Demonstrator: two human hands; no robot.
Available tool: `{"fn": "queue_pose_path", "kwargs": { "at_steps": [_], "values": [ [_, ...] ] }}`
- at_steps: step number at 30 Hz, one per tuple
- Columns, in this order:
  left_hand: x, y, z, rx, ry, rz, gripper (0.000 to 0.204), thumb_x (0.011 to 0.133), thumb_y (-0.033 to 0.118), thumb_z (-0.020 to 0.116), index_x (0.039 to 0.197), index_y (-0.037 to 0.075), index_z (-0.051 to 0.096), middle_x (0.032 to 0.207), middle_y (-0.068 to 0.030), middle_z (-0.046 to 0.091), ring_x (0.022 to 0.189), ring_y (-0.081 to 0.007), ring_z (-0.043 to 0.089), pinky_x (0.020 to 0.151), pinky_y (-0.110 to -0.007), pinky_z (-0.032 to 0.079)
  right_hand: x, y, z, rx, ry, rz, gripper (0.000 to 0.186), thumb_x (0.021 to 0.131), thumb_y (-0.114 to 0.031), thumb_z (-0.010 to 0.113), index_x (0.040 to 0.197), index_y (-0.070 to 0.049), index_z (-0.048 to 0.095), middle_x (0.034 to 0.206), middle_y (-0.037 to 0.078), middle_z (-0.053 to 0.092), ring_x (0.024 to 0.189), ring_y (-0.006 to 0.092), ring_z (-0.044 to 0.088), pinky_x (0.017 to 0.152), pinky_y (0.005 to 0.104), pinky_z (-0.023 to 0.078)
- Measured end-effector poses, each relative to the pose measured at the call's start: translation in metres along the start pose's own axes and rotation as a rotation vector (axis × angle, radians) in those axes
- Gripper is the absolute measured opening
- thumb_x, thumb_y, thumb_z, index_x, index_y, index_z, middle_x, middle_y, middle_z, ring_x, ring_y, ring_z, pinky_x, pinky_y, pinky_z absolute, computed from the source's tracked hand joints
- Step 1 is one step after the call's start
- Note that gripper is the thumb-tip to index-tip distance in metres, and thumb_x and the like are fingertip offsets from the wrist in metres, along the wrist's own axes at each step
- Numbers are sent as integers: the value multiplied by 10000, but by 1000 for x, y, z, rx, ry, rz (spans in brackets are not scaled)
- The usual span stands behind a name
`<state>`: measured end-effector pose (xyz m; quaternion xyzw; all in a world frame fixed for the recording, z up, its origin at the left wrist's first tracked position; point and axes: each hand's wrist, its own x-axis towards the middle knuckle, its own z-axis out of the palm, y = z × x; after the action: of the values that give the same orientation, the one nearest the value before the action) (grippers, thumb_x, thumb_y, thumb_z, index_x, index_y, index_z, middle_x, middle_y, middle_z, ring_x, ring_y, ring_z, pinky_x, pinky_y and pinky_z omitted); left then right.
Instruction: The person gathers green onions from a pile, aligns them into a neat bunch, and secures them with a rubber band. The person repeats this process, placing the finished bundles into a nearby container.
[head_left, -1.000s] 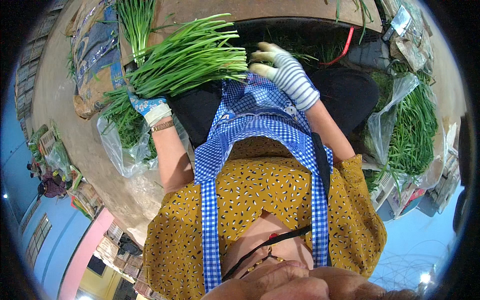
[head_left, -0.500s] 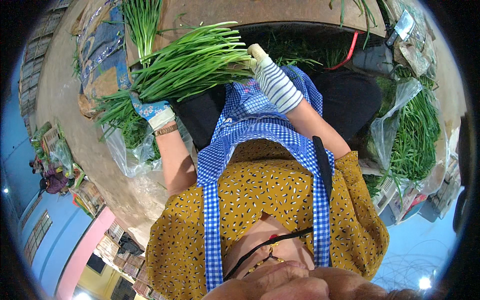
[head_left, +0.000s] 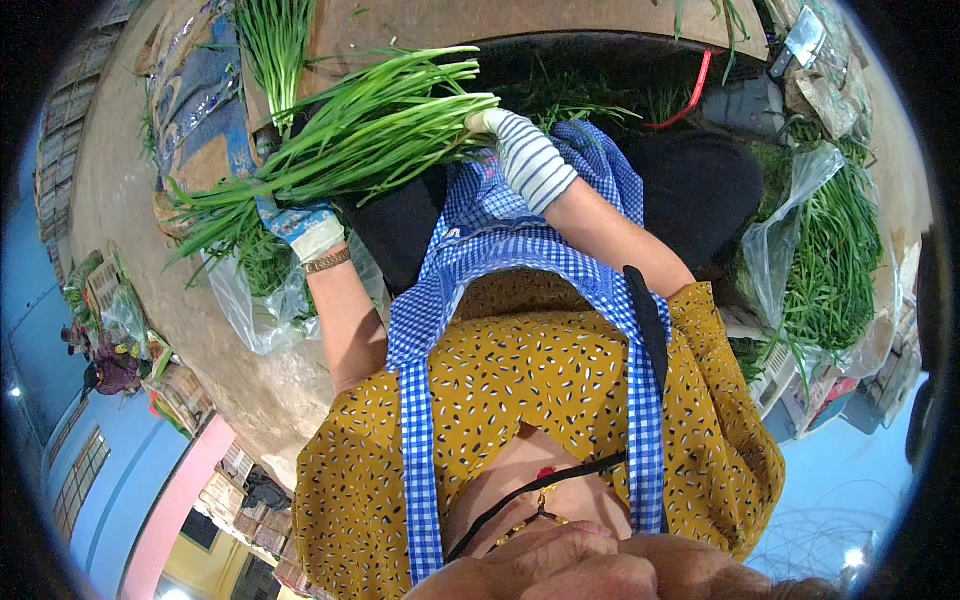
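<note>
A long bundle of green chives (head_left: 360, 140) lies slantwise across my lap, above my blue checked apron (head_left: 500, 250). My left hand (head_left: 305, 228), in a blue patterned glove, grips the bundle near its lower left end. My right hand (head_left: 520, 150), in a white glove with dark stripes, holds the bundle's upper right end, with its fingertips tucked under the stalks. Both forearms are bare, and the left wrist has a watch on it.
More chives lie on a sack (head_left: 200, 100) at the upper left. A clear plastic bag (head_left: 255, 310) sits by my left arm. Another bag of greens (head_left: 830, 260) stands at the right. A dark tub (head_left: 600, 60) with green scraps and a red band (head_left: 690, 100) is ahead.
My right hand has slid a little left along the bundle, and its fingertips are now hidden under the stalks. The left hand stays in place.
</note>
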<state>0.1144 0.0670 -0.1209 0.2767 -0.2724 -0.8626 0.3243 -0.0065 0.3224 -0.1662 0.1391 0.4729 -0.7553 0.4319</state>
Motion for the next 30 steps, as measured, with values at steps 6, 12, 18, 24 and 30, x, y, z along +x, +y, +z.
{"fn": "queue_pose_path", "kwargs": {
  "at_steps": [6, 12, 18, 24, 30],
  "values": [
    [-4, 1, 2, -16, -29, -32, 467, 792, 310, 540, 1202, 96, 480, 1239, -147, 464, 1113, -345, 445, 940, -537, 350, -25, -34, -20, 387, -334, -41, 499, 745, -202, 553, 1178, 34, 474, 1094, 95, 562, 993, 202, 513, 925, 295, 359],
    [4, -3, 1, 43, 51, -46, 448, 808, 335, 475, 1207, 130, 486, 1256, -135, 453, 1130, -346, 431, 938, -530, 351, -29, -64, -99, -1376, 362, -265, 284, 760, -264, 609, 988, -99, 650, 971, 98, 639, 938, 233, 585, 857, 343, 430],
    [0, 0, 2, 64, 24, 4, 456, 813, 328, 465, 1211, 106, 477, 1247, -144, 462, 1113, -350, 449, 941, -519, 355, -39, -86, -51, -1586, 278, -693, 320, 768, -322, 550, 995, -112, 632, 1044, 138, 599, 928, 293, 583, 831, 359, 454],
    [4, 4, -6, -5, -70, -16, 475, 816, 326, 480, 1204, 52, 466, 1197, -161, 499, 1072, -351, 482, 927, -525, 369, -26, -66, 32, -1097, -134, -52, 532, 671, -385, 690, 1027, 1, 602, 927, 135, 638, 827, 206, 608, 743, 295, 463],
    [-5, 5, 3, -38, -19, -14, 451, 804, 314, 530, 1156, 35, 495, 1165, -166, 519, 1033, -353, 505, 910, -511, 391, -13, -19, -1, -277, -165, -67, 333, 733, -212, 653, 994, -11, 607, 866, 82, 641, 798, 152, 587, 714, 285, 461]
  ]
}}
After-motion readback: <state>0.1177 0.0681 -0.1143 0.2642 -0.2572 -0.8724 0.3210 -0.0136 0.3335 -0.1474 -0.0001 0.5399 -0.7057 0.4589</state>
